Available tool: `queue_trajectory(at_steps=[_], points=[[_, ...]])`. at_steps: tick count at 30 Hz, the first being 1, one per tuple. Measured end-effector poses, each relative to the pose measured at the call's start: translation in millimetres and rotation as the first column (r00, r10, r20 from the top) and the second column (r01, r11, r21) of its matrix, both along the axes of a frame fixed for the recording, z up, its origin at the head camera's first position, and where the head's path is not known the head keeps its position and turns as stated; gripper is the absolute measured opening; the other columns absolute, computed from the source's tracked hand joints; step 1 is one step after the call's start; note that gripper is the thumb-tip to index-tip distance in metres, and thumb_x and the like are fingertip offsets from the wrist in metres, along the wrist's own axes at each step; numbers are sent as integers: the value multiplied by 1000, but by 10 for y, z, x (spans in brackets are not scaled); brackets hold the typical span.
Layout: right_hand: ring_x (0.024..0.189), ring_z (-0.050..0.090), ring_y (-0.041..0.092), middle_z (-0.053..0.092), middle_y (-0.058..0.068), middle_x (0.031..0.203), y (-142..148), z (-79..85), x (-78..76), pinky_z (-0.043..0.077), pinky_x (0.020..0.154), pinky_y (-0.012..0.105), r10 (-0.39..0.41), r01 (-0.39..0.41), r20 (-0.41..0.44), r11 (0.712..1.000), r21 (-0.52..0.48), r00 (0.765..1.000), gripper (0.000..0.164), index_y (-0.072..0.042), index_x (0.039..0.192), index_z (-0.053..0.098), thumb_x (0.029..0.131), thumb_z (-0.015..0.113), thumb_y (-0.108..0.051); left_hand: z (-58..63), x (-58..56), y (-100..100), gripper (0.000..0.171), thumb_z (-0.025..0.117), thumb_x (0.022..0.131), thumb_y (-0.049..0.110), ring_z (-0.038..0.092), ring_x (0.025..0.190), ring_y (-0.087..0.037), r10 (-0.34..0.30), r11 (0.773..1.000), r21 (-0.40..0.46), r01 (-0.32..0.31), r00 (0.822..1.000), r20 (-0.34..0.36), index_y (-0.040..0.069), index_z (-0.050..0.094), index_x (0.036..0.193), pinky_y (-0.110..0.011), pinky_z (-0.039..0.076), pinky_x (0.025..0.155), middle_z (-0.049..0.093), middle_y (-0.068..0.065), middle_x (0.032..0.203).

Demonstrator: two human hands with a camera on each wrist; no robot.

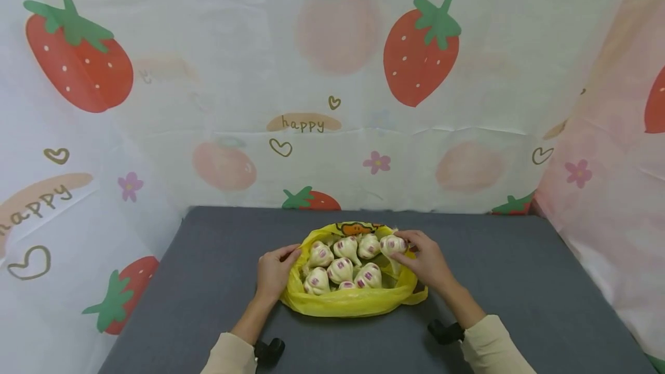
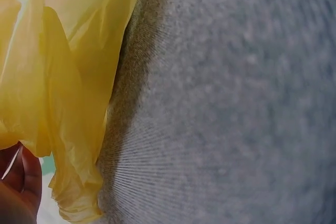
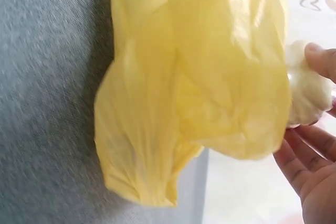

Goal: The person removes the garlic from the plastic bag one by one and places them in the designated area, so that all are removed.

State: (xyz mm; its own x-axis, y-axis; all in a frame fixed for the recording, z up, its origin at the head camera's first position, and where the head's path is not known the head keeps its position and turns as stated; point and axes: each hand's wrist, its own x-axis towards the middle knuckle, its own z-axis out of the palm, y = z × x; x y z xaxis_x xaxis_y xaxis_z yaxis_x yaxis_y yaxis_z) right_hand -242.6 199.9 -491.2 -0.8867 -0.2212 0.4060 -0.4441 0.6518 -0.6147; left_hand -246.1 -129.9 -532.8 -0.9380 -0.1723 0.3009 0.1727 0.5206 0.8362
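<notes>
A yellow plastic bag (image 1: 343, 306) lies with its mouth spread wide, holding several garlic bulbs (image 1: 340, 270) with purple-marked white skins. At its left rim, my left hand (image 1: 275, 275) pinches the plastic between thumb and fingers. My right hand (image 1: 430, 261) grips one garlic bulb (image 1: 393, 245) over the bag's right rim, thumb on the near side. The right wrist view shows that bulb (image 3: 308, 95) between thumb and fingers, just beyond the bag's side (image 3: 220, 72). In the left wrist view the bag's wall (image 2: 79, 77) hides most of the left hand (image 2: 21, 187).
The bag rests on a dark grey cloth-covered table (image 1: 218, 247). Behind and at the sides hangs a white curtain (image 1: 234, 85) printed with strawberries. A black wrist mount (image 1: 270, 352) sits by the left sleeve and another black mount (image 1: 445, 332) by the right one.
</notes>
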Motion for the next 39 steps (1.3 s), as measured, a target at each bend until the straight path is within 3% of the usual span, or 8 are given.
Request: queue_trajectory(at_steps=[6,12,16,22,39], points=[[92,61,24,64,14,113,116,31,-51,56,78,42,-25,25,-26,1000,16,999,44,-3,122,65,81,79,-11,10,1,4,24,71,90,26,71,88,-23,-13,998,58,9,998,62,9,77,106,-21,53,70,76,-10,99],[89,59,23,64,15,111,229,31,-88,55,74,45,-44,43,-90,999,-13,995,44,-3,121,66,81,79,-14,-3,5,6,32,71,90,29,69,98,-26,-30,996,82,20,991,130,8,74,113,-34,57,79,74,-12,108],[89,60,24,64,17,111,285,44,-87,55,72,47,-62,60,-108,998,-14,992,44,-1,120,65,80,79,-13,-7,-9,16,28,73,89,25,70,96,-27,-14,994,107,2,994,107,6,76,109,-32,57,77,75,-13,104],[93,61,29,63,18,111,376,87,-80,55,79,48,-97,97,-50,995,-3,994,45,-1,123,64,81,78,-8,-17,-7,38,22,74,87,21,72,87,-24,23,994,109,-29,998,58,6,78,102,-21,55,69,76,-13,96],[95,61,29,62,19,116,547,197,-85,55,78,44,-132,134,-49,990,36,990,45,-1,124,63,82,78,-10,0,37,56,21,74,88,17,72,86,-25,32,989,143,-34,999,16,4,77,104,-15,52,66,76,-14,97]])
